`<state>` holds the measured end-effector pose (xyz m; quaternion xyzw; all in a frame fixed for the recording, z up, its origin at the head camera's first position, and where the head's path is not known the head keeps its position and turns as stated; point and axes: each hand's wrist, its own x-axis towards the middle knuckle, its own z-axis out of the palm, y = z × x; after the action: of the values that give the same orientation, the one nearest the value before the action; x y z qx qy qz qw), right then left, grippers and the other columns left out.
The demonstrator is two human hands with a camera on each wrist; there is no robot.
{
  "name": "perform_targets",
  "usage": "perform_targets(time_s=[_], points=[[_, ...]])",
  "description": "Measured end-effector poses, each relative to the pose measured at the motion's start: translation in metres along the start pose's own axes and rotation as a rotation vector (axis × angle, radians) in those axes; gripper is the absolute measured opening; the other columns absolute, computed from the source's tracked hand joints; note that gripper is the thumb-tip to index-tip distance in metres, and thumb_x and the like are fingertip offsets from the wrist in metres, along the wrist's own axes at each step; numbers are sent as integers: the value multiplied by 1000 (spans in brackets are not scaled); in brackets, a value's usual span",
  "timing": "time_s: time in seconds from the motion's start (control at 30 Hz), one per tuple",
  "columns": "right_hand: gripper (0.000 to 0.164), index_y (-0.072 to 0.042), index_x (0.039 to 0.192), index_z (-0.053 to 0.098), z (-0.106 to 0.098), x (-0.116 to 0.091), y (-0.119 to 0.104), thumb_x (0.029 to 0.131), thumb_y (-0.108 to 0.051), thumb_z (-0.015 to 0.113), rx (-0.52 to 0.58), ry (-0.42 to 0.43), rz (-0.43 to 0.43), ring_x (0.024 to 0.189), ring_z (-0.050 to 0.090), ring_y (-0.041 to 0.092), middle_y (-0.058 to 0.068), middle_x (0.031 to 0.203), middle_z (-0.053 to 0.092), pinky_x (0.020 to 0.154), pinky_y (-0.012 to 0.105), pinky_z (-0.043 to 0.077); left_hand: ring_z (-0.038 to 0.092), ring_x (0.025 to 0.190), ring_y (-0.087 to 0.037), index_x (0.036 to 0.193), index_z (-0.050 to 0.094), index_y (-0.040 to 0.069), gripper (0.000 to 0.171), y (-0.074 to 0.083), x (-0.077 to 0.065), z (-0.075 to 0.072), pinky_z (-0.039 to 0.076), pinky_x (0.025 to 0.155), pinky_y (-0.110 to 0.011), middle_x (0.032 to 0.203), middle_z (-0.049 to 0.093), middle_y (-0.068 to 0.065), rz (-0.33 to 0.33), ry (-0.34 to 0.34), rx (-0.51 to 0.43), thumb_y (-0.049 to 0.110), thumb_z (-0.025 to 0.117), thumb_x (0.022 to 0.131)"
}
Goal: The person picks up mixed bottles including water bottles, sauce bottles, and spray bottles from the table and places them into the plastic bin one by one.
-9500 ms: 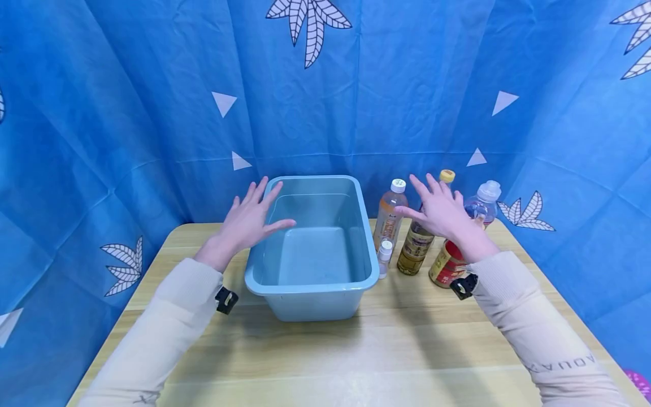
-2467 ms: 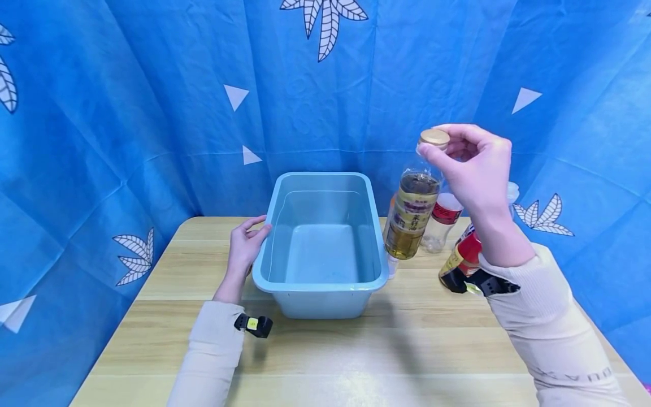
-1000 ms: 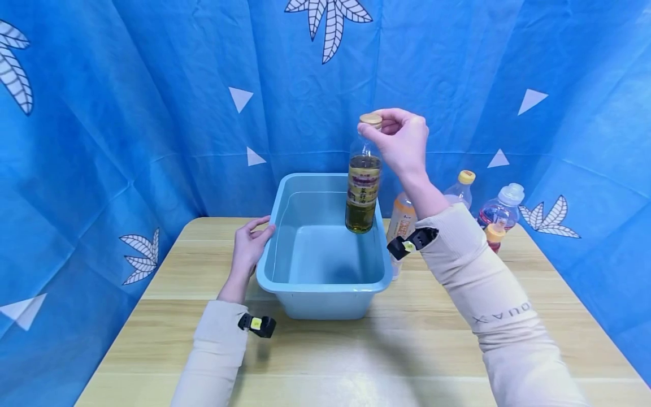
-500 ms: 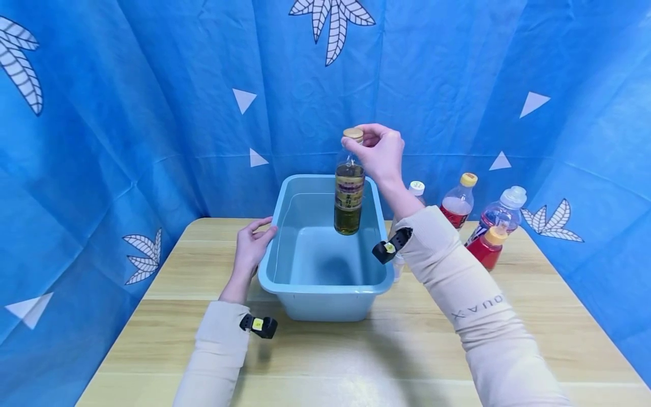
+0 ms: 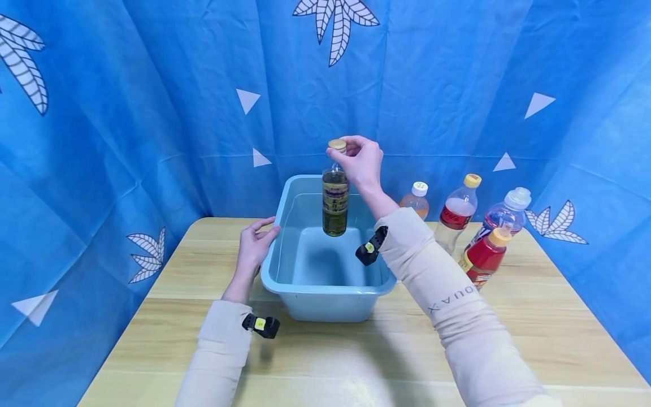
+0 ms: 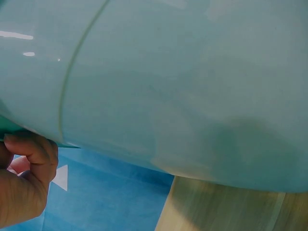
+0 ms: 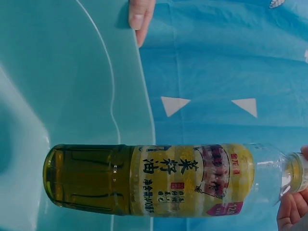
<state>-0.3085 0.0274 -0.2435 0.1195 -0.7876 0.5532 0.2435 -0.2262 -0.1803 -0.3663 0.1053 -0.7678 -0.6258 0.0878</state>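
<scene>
My right hand (image 5: 363,164) pinches the gold cap and neck of a cooking oil bottle (image 5: 334,203), partly filled with yellow-brown oil. The bottle hangs nearly upright over the light blue plastic basin (image 5: 328,305), its lower half overlapping the inside in the head view. Chinese print covers the label of the oil bottle (image 7: 187,180) in the right wrist view, where the right hand (image 7: 296,207) shows only at the edge. On the basin's left side my left hand (image 5: 251,249) grips the rim, thumb and fingers on it. That grip of the left hand (image 6: 29,173) also shows in the left wrist view.
Right of the basin stand an orange drink bottle (image 5: 415,202) with a white cap, a yellow-capped bottle with red label (image 5: 455,215), a clear-capped bottle (image 5: 506,212) and a red sauce bottle (image 5: 485,257). A blue curtain (image 5: 437,85) hangs behind the wooden table (image 5: 203,260).
Both hands were spread and holding nothing at first. The left hand has since taken the basin's rim. The right hand has lifted the oil bottle from the bottle group, carried it left and lowered it slightly.
</scene>
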Motion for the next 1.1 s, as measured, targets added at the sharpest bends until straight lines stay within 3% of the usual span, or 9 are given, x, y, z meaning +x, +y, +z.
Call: perform_targets(time_s=[0.77,1.1], points=[[29,-8,96,68,49,-4,31,73,-26,73,11,-49,197,77,55,13,3,83,63,66,26,44,62,89,-31,122,53,9,38,0,-1,0,52,70,-38,104,60,-21,-3,-5,-2,24,57,87],[31,-8,98,68,61,-9,41,73,-25,73,28,-33,215,77,57,14,4,84,64,70,27,46,61,90,-31,121,53,9,38,1,-1,0,52,71,-39,104,60,-21,0,-3,-1,23,57,87]])
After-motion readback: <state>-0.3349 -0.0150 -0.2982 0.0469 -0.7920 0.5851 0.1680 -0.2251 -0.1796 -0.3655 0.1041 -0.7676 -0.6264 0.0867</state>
